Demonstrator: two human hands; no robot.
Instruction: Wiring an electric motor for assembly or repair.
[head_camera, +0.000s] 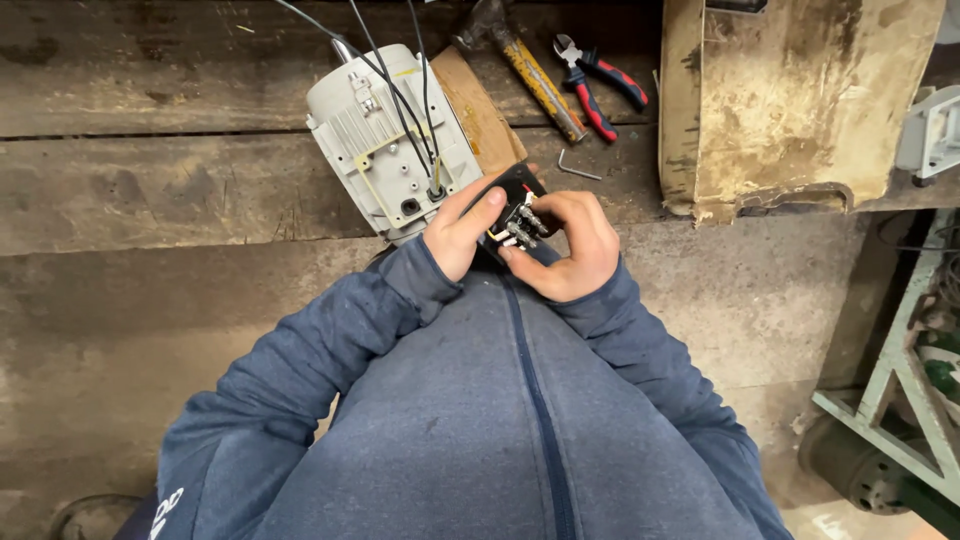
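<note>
The surface (150, 190) is a worn wooden bench built of long, dark planks with a seam running between them. A grey electric motor housing (385, 140) lies on the surface close to its near edge, with black cables (400, 90) leading from it toward the far edge. A piece of brown cardboard (480, 110) lies just beside the housing, partly under it. A hammer (525, 70) with a yellowed handle rests past the cardboard, near the far edge. Red-handled pliers (598, 85) lie just beside the hammer. A small hex key (577, 168) lies nearer the near edge. A dirty cream-coloured panel (790, 100) rests toward the right end.
</note>
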